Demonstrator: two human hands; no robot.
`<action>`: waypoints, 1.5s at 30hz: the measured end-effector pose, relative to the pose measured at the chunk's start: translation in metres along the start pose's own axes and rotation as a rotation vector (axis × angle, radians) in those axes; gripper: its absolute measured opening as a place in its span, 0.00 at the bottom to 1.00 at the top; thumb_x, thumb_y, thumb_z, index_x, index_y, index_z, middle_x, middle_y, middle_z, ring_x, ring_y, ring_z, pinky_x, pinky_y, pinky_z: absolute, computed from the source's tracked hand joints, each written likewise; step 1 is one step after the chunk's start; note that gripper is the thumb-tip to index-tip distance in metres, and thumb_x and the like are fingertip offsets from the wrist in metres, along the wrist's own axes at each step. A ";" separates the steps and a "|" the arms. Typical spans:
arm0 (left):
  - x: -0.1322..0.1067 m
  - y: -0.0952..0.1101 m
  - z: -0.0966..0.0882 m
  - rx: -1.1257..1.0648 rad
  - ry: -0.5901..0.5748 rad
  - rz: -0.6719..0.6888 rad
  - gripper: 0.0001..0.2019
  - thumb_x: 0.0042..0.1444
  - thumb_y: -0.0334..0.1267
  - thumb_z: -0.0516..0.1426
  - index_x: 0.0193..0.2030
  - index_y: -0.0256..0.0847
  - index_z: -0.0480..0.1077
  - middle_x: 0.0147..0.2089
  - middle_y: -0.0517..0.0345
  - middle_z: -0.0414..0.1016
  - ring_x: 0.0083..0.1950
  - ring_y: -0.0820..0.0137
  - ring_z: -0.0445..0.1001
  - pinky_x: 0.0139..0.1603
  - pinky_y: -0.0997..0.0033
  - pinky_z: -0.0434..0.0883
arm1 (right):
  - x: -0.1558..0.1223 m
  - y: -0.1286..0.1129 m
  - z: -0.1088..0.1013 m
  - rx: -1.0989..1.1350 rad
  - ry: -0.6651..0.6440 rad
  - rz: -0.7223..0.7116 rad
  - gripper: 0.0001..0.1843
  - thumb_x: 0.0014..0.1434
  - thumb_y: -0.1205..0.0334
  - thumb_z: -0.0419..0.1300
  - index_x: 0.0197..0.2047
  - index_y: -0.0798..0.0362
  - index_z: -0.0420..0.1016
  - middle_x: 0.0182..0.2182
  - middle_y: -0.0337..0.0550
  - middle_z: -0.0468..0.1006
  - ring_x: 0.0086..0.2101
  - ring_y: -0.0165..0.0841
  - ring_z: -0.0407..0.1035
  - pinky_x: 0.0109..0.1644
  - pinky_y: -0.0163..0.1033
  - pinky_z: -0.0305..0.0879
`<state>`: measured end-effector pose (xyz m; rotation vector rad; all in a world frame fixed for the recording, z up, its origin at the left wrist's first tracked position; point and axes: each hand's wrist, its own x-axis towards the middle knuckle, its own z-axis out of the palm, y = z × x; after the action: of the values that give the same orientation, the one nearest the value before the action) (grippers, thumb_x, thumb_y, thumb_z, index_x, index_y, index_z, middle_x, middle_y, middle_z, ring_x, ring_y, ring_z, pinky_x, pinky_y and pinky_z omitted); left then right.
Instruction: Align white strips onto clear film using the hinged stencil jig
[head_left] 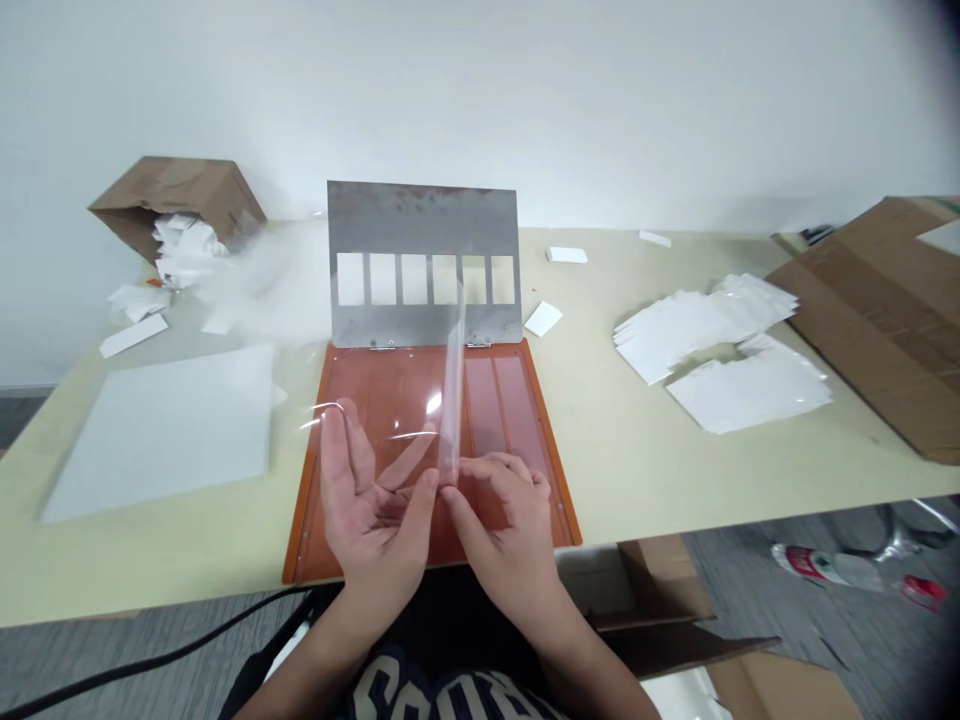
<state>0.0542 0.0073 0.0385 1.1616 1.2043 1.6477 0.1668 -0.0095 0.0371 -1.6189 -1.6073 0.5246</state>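
Note:
My left hand (375,510) is held palm up over the front of an orange board (525,400) with its fingers spread, and a curled clear film (390,420) rests on it. My right hand (499,510) pinches the lower end of a narrow clear strip (452,400) that stands upright between the two hands. The left thumb touches that same lower end. Behind the board a hinged grey metal plate (424,215) with a row of several rectangular windows stands tilted up.
A white sheet (169,425) lies left of the board. A tipped cardboard box (180,195) spills white scraps at the far left. Stacks of white pouches (712,340) lie to the right, beside flat cardboard (885,310). A black cable (150,660) runs below the table edge.

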 end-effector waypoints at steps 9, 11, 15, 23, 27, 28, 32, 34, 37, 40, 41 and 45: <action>-0.002 -0.005 -0.001 -0.020 -0.024 -0.004 0.43 0.57 0.27 0.62 0.69 0.73 0.50 0.78 0.64 0.31 0.56 0.65 0.78 0.42 0.76 0.81 | 0.001 0.006 -0.002 0.126 -0.077 0.034 0.08 0.63 0.62 0.56 0.39 0.46 0.77 0.40 0.37 0.83 0.45 0.36 0.71 0.50 0.45 0.54; -0.003 -0.006 -0.001 -0.010 -0.031 -0.012 0.42 0.57 0.27 0.62 0.69 0.72 0.49 0.78 0.62 0.32 0.55 0.65 0.78 0.42 0.75 0.82 | 0.003 0.007 -0.001 0.144 -0.077 0.041 0.09 0.62 0.63 0.56 0.38 0.46 0.78 0.40 0.36 0.83 0.45 0.35 0.71 0.50 0.45 0.53; -0.002 -0.008 -0.001 0.011 -0.065 -0.012 0.42 0.57 0.28 0.62 0.70 0.69 0.50 0.78 0.59 0.34 0.57 0.64 0.77 0.43 0.76 0.81 | 0.005 0.005 0.001 0.097 -0.054 0.052 0.09 0.60 0.66 0.56 0.35 0.46 0.77 0.37 0.34 0.83 0.43 0.35 0.71 0.51 0.46 0.50; -0.003 -0.023 -0.002 0.075 -0.182 0.141 0.41 0.61 0.27 0.58 0.72 0.65 0.45 0.76 0.54 0.47 0.54 0.66 0.78 0.45 0.76 0.80 | 0.005 0.002 0.000 0.027 -0.059 0.049 0.06 0.56 0.65 0.58 0.33 0.47 0.76 0.34 0.34 0.82 0.42 0.36 0.70 0.50 0.47 0.46; -0.003 -0.029 -0.006 0.090 -0.228 0.153 0.42 0.61 0.25 0.58 0.72 0.65 0.43 0.75 0.51 0.48 0.54 0.65 0.78 0.47 0.73 0.81 | 0.006 0.004 -0.003 0.067 -0.089 0.053 0.06 0.57 0.65 0.58 0.34 0.47 0.76 0.35 0.34 0.82 0.42 0.36 0.70 0.50 0.48 0.48; -0.003 -0.029 -0.007 0.096 -0.236 0.151 0.42 0.61 0.25 0.57 0.73 0.64 0.42 0.75 0.51 0.48 0.54 0.65 0.78 0.47 0.72 0.81 | 0.007 0.005 -0.003 0.078 -0.099 0.054 0.06 0.57 0.65 0.58 0.34 0.47 0.76 0.35 0.34 0.82 0.42 0.36 0.70 0.50 0.48 0.48; -0.002 -0.028 -0.008 0.109 -0.253 0.175 0.43 0.61 0.24 0.56 0.73 0.65 0.41 0.75 0.53 0.49 0.55 0.66 0.78 0.47 0.73 0.81 | 0.007 0.006 -0.007 0.131 -0.145 0.056 0.08 0.58 0.66 0.57 0.36 0.45 0.77 0.36 0.35 0.83 0.42 0.36 0.71 0.49 0.47 0.52; 0.000 -0.027 -0.008 0.109 -0.251 0.186 0.42 0.61 0.24 0.56 0.73 0.65 0.41 0.75 0.53 0.50 0.55 0.67 0.78 0.45 0.75 0.81 | 0.008 0.007 -0.009 0.161 -0.160 0.052 0.09 0.59 0.66 0.56 0.37 0.45 0.78 0.37 0.36 0.83 0.42 0.35 0.72 0.49 0.47 0.54; 0.001 -0.025 -0.008 0.124 -0.250 0.208 0.42 0.61 0.25 0.56 0.73 0.64 0.41 0.73 0.52 0.56 0.53 0.67 0.79 0.46 0.74 0.81 | 0.009 0.010 -0.012 0.213 -0.182 0.049 0.10 0.60 0.66 0.56 0.37 0.46 0.78 0.37 0.37 0.83 0.42 0.35 0.72 0.51 0.47 0.56; 0.001 -0.026 -0.008 0.163 -0.238 0.233 0.42 0.62 0.24 0.56 0.74 0.61 0.40 0.64 0.53 0.71 0.53 0.67 0.79 0.49 0.71 0.80 | 0.010 0.013 -0.013 0.274 -0.212 0.053 0.11 0.61 0.67 0.55 0.39 0.45 0.79 0.38 0.38 0.82 0.42 0.34 0.73 0.52 0.46 0.59; 0.001 -0.027 -0.009 0.177 -0.232 0.238 0.42 0.62 0.24 0.56 0.74 0.60 0.39 0.60 0.54 0.75 0.53 0.67 0.79 0.49 0.71 0.80 | 0.010 0.014 -0.013 0.293 -0.220 0.056 0.12 0.62 0.67 0.54 0.39 0.45 0.79 0.38 0.38 0.82 0.42 0.33 0.73 0.51 0.46 0.59; 0.001 -0.029 -0.010 0.188 -0.224 0.231 0.42 0.62 0.24 0.56 0.74 0.56 0.38 0.50 0.56 0.81 0.50 0.68 0.81 0.47 0.71 0.81 | 0.009 0.014 -0.013 0.308 -0.224 0.053 0.13 0.62 0.67 0.54 0.40 0.44 0.79 0.38 0.38 0.82 0.42 0.33 0.72 0.50 0.45 0.61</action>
<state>0.0461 0.0125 0.0094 1.6088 1.1321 1.5415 0.1865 -0.0021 0.0364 -1.4119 -1.5548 0.9601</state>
